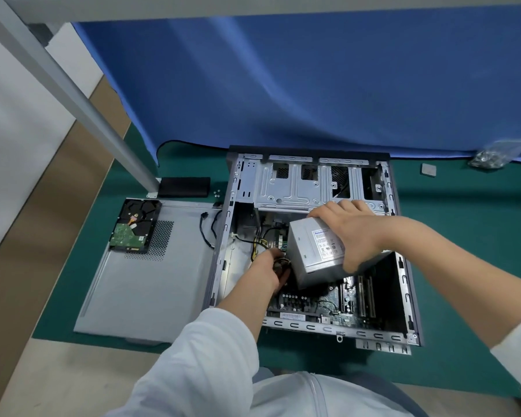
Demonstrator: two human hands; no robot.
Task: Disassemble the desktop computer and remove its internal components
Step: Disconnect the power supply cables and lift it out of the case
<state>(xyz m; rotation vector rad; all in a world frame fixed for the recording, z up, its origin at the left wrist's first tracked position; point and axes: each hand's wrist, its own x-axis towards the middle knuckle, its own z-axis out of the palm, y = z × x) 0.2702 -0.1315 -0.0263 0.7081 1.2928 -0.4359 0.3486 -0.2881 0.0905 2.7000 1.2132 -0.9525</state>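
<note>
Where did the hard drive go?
The black hard drive with a green circuit board lies on the grey metal side panel, left of the open computer case.

Right hand gripping, fingers spread; left hand curled, reaching down

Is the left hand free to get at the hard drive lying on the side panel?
Probably not yet: the left hand grips cables beside the power supply inside the case. Nothing covers the hard drive on the side panel.
</note>
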